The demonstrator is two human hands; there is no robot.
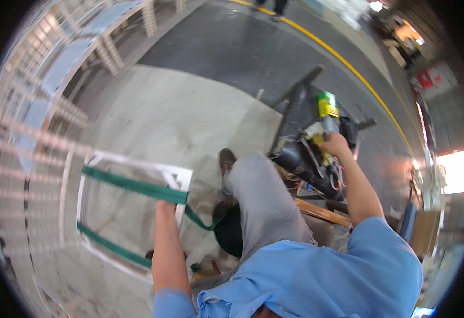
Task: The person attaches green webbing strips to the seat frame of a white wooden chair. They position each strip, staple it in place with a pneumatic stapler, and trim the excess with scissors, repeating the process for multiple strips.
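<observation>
On my left, a white chair frame (82,199) with a spindled back lies over the floor. Two green webbing straps (131,184) run across its seat opening, and a loose end of strap hangs toward my knee. My left hand (165,205) is at the seat frame's near corner, its fingers hidden under the upper strap. To the right, my right hand (336,144) reaches into a cluttered black tool tray (290,155). Its fingers curl by a grey object (330,126), too blurred to name. A green and yellow box (327,104) is just beyond it.
Pliers-like metal tools (312,153) and cables lie in the tray, which has dark legs. Beside my thigh is a wooden bar (322,213). White chairs with pale blue seats (65,66) line the far left. A yellow floor line (343,59) curves past a person's feet (275,16).
</observation>
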